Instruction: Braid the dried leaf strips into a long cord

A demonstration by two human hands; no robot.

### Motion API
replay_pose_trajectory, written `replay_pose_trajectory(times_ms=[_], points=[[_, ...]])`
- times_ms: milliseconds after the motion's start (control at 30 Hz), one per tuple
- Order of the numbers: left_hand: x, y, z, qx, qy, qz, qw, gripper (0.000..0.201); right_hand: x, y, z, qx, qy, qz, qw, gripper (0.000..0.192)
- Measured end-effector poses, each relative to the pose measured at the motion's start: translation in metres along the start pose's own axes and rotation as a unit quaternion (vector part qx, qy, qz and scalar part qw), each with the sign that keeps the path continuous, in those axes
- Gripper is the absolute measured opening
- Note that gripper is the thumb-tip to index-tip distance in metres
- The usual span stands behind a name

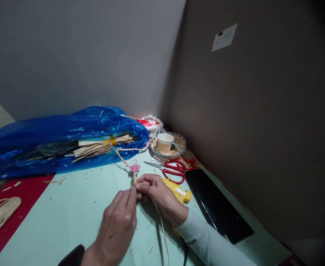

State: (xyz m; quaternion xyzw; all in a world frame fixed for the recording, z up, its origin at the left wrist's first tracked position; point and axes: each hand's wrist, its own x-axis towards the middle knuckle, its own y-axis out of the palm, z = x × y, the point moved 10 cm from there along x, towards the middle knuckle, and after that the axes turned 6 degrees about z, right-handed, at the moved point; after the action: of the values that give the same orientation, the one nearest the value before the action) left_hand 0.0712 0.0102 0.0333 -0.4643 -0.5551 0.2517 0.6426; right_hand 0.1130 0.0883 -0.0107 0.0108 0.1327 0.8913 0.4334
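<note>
The fingertips of the left hand [116, 221] and right hand [159, 192] meet, pinched closed on the lower end of a pale braid [135, 178], just below a pink binder clip [135, 168] over the table [68, 210]. A loose strip [163, 231] trails under the right wrist, beside a yellow glue gun [184, 196], with red-handled scissors [163, 166] beyond. Farther out, a cup [165, 144] stands in a woven basket [185, 147], and leftward a straw bundle [94, 148] lies on blue plastic [40, 129].
</note>
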Motion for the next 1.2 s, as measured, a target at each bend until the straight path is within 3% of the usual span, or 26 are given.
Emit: replay_pose_trajectory(times_ms=[133,233,267,333,367,467,567,667,833,933,1033,1200], points=[[-0.003,-0.003,-0.004,-0.031,0.013,-0.002,0.999,0.033,0.001,-0.01,-0.004,-0.002,0.002,-0.021,1.0,0.011],[0.007,-0.001,0.024,-0.184,-0.068,0.074,0.978,0.025,0.001,-0.014,-0.006,-0.011,0.003,-0.032,0.999,0.009],[0.01,0.005,0.043,-0.245,-0.141,0.117,0.952,0.024,0.0,-0.014,-0.006,-0.013,0.005,-0.034,0.999,0.008],[0.011,0.007,0.078,-0.36,-0.271,0.112,0.886,0.021,0.0,-0.013,-0.007,-0.012,0.012,-0.031,0.999,0.005],[0.011,0.015,0.087,-0.447,-0.314,0.119,0.829,0.016,0.001,-0.012,-0.007,-0.01,0.018,-0.029,0.999,0.004],[0.019,0.038,0.074,-0.563,-0.3,0.198,0.744,0.023,0.001,-0.009,-0.008,-0.007,0.032,-0.015,0.999,0.003],[0.018,0.059,0.057,-0.622,-0.291,0.228,0.691,0.021,0.002,-0.007,-0.008,-0.023,0.031,-0.007,0.999,0.005],[0.014,0.072,0.055,-0.631,-0.305,0.221,0.678,0.019,0.001,-0.007,-0.006,-0.066,0.019,-0.002,0.998,0.006],[0.01,0.073,0.064,-0.615,-0.317,0.196,0.695,0.017,-0.003,-0.007,-0.001,-0.157,-0.004,-0.016,0.988,0.003],[0.008,0.071,0.065,-0.616,-0.323,0.186,0.694,0.021,-0.007,-0.007,0.006,-0.248,-0.022,-0.02,0.968,0.011],[0.008,0.072,0.065,-0.616,-0.324,0.187,0.693,0.027,-0.01,-0.006,0.013,-0.325,-0.036,-0.018,0.945,0.007],[0.009,0.075,0.065,-0.608,-0.331,0.195,0.695,0.025,-0.007,-0.011,0.015,-0.341,-0.026,-0.009,0.94,0.006]])
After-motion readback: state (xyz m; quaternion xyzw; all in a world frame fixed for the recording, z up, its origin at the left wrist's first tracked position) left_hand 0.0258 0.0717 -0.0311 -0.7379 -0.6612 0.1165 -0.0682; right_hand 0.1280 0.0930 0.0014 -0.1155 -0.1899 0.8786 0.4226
